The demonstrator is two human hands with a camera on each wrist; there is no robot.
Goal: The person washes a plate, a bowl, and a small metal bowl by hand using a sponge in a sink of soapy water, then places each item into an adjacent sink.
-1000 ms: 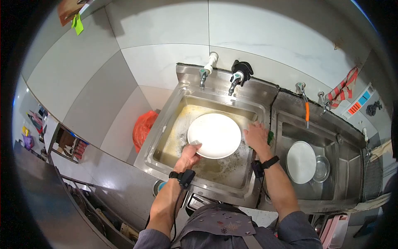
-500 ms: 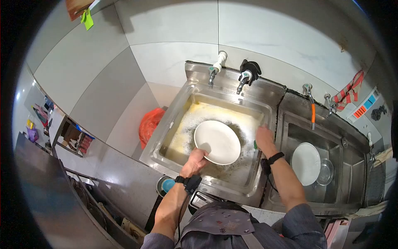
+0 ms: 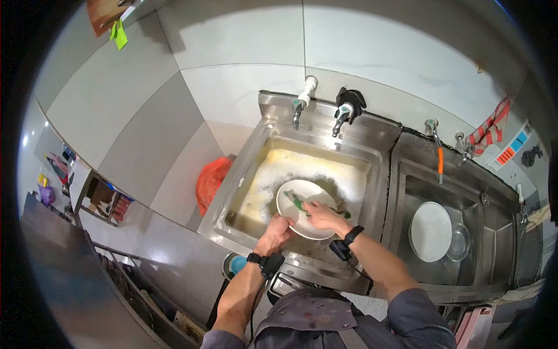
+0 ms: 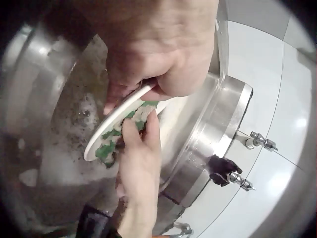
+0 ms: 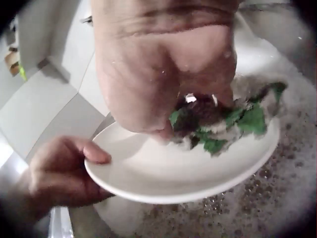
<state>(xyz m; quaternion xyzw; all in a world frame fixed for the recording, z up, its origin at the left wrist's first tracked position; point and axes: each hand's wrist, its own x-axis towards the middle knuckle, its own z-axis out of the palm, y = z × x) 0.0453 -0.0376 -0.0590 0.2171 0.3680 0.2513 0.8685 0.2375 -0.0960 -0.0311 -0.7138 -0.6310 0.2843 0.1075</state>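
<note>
My left hand (image 3: pixel 274 234) holds a white oval plate (image 3: pixel 317 191) by its near left rim, with the thumb on top and the fingers underneath. The plate is tilted above foamy water in the left sink basin (image 3: pixel 237 185). On its inner face my right hand (image 3: pixel 325 217) grips a ragged green and grey scouring pad (image 5: pixel 252 120), pressing it against the plate. In the left wrist view, thumb and fingers (image 4: pixel 132 134) pinch that pad, and its torn ends stick out on both sides. The right palm hides part of it in the right wrist view.
In the right basin, another white plate (image 3: pixel 431 232) lies beside a clear round dish (image 3: pixel 459 241). Two taps stand behind the left basin, one with a black glove (image 3: pixel 350 100) draped over it. An orange hose (image 3: pixel 440 164) hangs over the right basin. A red bag (image 3: pixel 212 181) sits left of the sink.
My right hand has moved left from the basin's right side onto the plate, bringing the green scouring pad. The left hand keeps its hold on the plate's rim.
</note>
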